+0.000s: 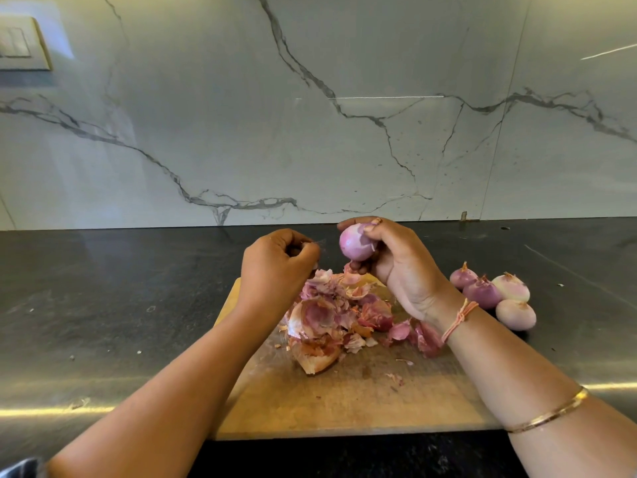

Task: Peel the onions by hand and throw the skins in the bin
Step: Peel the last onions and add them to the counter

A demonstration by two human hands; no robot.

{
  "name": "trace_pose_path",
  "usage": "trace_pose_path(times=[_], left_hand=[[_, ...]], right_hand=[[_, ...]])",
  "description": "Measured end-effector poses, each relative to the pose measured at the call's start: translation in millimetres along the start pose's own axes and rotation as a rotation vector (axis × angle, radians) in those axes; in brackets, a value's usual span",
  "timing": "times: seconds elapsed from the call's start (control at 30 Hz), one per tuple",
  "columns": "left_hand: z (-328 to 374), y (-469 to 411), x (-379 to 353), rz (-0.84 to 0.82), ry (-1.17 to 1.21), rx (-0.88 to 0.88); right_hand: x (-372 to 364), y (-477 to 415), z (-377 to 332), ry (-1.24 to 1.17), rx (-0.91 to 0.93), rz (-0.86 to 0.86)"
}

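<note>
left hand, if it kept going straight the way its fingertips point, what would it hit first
Probably the onion held in the right hand: the curled fingers of the left hand, seemingly pinching a thin skin scrap, point rightward at it across a small gap. Depth is unclear.

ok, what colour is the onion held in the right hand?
The onion is pale pink-purple; head view shows it best.
</note>
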State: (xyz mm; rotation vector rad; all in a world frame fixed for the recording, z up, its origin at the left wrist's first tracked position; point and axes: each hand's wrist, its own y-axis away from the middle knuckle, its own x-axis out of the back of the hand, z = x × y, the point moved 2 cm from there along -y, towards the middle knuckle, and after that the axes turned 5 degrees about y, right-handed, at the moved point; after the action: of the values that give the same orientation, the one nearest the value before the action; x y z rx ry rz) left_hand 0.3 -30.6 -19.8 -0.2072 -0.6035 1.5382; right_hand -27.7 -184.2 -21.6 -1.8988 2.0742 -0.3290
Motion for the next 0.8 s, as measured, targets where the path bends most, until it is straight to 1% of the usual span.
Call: trace_pose_path(times=[0.13, 0.2, 0.3, 0.6, 0.8], left_hand=[[4, 5, -3, -0.087, -0.073, -0.083], [7, 10, -5, -0.126, -0.067, -0.133], [10, 12, -3, -0.156, -0.052, -0.162], [10, 11, -5, -0.138, -0.136, -0.196], [8, 9, -6, -0.124, -0.222, -0.209]], right_hand=[[0, 0, 0, 0.067, 0.001, -0.007], [-1, 0, 2, 0.119, 0.01, -0.014], [-2, 1, 1, 0.155, 0.027, -0.012], [-4, 6, 1, 0.376, 0.121, -0.08], [-7, 5, 4, 0.586, 0.215, -0.065]])
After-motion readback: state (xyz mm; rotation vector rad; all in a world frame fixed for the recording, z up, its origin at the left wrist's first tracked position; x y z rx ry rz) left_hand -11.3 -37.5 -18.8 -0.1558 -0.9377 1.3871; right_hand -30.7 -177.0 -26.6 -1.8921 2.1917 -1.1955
